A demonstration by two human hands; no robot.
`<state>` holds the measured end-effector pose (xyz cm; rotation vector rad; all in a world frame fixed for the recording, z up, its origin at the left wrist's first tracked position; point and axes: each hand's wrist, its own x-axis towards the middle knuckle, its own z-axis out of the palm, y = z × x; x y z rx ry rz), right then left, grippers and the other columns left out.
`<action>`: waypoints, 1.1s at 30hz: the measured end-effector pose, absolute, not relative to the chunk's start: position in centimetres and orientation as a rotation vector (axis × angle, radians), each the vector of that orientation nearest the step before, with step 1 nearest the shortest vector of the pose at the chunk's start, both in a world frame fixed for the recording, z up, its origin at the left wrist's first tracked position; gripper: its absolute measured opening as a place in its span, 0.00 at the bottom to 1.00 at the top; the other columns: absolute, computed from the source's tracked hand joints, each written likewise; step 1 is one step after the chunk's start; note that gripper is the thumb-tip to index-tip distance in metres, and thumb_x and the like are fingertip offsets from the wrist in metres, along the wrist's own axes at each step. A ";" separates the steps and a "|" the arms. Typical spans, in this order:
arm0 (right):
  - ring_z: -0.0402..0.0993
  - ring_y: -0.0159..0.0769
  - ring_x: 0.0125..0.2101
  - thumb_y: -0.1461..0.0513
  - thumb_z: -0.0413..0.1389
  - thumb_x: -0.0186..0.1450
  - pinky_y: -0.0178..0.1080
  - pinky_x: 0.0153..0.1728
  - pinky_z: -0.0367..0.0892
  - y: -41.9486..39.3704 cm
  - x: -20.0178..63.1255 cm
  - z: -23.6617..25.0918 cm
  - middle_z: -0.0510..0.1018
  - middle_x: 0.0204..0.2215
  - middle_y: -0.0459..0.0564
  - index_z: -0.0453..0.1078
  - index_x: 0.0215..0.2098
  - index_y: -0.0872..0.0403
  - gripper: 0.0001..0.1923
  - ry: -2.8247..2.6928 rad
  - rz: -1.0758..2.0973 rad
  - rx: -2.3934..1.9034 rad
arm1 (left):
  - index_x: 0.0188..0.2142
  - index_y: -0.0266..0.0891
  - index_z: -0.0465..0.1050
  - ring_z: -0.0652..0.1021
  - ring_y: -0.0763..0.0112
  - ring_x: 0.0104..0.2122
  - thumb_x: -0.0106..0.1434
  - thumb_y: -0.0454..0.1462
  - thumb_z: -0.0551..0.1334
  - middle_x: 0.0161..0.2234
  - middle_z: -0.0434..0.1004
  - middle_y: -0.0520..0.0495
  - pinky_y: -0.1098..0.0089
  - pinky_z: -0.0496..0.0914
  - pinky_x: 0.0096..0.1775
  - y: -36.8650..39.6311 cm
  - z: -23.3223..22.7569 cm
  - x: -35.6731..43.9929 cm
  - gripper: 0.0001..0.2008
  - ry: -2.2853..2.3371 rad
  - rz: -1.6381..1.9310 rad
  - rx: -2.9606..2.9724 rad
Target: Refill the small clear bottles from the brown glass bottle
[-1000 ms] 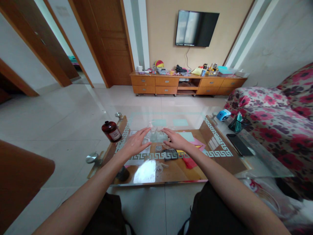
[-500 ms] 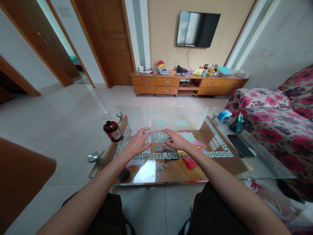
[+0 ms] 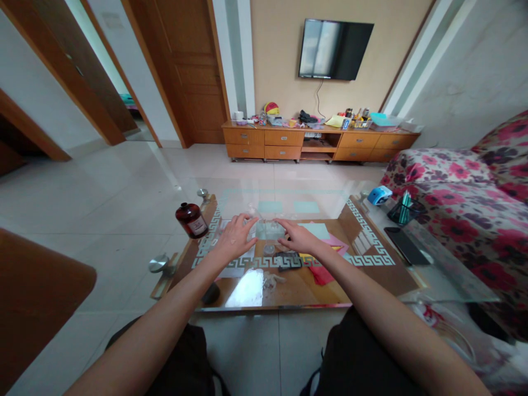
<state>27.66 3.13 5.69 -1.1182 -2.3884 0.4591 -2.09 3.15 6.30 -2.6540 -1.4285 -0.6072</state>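
Right now, in the head view, both my hands reach out over the glass table (image 3: 449,269), palms facing inward with a gap between them. My left hand (image 3: 233,239) has its thumb spread away from the fingers; my right hand (image 3: 303,237) is curved the same way, thumb and fingers apart. A clear, see-through object (image 3: 267,230) shows between my fingertips, too faint for me to make out its shape, and I cannot tell whether I am touching it. Just nearer to me than that is a small round clear piece (image 3: 269,249). The brown bottle (image 3: 192,221) stands upright beyond my left wrist, toward the table's left end. Well off to my right are a pen holder (image 3: 399,213) and a black slab (image 3: 406,246), lying flat.
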 end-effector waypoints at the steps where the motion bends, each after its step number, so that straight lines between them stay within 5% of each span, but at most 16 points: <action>1: 0.73 0.47 0.63 0.59 0.61 0.70 0.49 0.62 0.69 3.1 27.7 5.6 0.68 0.70 0.59 0.54 0.77 0.50 0.39 -2.390 0.459 -1.118 | 0.70 0.48 0.62 0.71 0.46 0.64 0.69 0.45 0.65 0.65 0.67 0.38 0.46 0.69 0.64 3.1 6.3 -2.1 0.32 -1.428 -0.613 -2.655; 5: 0.76 0.46 0.59 0.59 0.61 0.70 0.48 0.59 0.71 3.2 27.7 5.5 0.69 0.69 0.61 0.53 0.77 0.50 0.40 -2.393 0.466 -1.127 | 0.70 0.47 0.61 0.61 0.46 0.73 0.68 0.45 0.66 0.73 0.58 0.39 0.46 0.63 0.69 3.4 5.7 -2.0 0.33 -1.414 -0.619 -2.718; 11: 0.72 0.49 0.63 0.58 0.61 0.70 0.51 0.62 0.69 3.2 27.8 5.5 0.70 0.68 0.60 0.53 0.77 0.49 0.41 -2.402 0.450 -1.159 | 0.73 0.45 0.53 0.68 0.50 0.69 0.69 0.45 0.64 0.73 0.59 0.36 0.51 0.68 0.65 3.4 5.7 -1.7 0.37 -1.439 -0.636 -2.791; 17: 0.79 0.44 0.53 0.61 0.62 0.69 0.47 0.57 0.71 3.0 27.7 5.8 0.71 0.68 0.60 0.52 0.78 0.48 0.43 -2.382 0.512 -1.186 | 0.78 0.49 0.42 0.80 0.50 0.53 0.70 0.45 0.63 0.60 0.70 0.38 0.55 0.75 0.53 2.8 6.7 -1.5 0.44 -1.489 -0.635 -2.714; 22: 0.80 0.42 0.47 0.61 0.62 0.69 0.46 0.54 0.72 2.9 27.6 5.8 0.73 0.66 0.61 0.52 0.78 0.48 0.43 -2.386 0.518 -1.203 | 0.78 0.50 0.41 0.80 0.53 0.47 0.70 0.46 0.63 0.56 0.70 0.39 0.57 0.74 0.50 3.0 6.6 -1.6 0.44 -1.492 -0.600 -2.645; 28: 0.80 0.41 0.48 0.61 0.62 0.69 0.45 0.55 0.72 3.0 27.6 5.6 0.71 0.68 0.60 0.51 0.79 0.47 0.44 -2.391 0.527 -1.190 | 0.77 0.48 0.49 0.75 0.47 0.55 0.69 0.46 0.64 0.55 0.71 0.38 0.50 0.71 0.58 3.0 6.8 -1.7 0.42 -1.476 -0.614 -2.618; 33: 0.80 0.41 0.47 0.60 0.63 0.69 0.45 0.53 0.71 3.0 27.7 5.5 0.75 0.64 0.59 0.50 0.79 0.47 0.45 -2.388 0.523 -1.199 | 0.76 0.46 0.50 0.69 0.46 0.66 0.68 0.45 0.65 0.67 0.65 0.36 0.48 0.65 0.65 3.1 6.6 -1.8 0.42 -1.422 -0.711 -2.657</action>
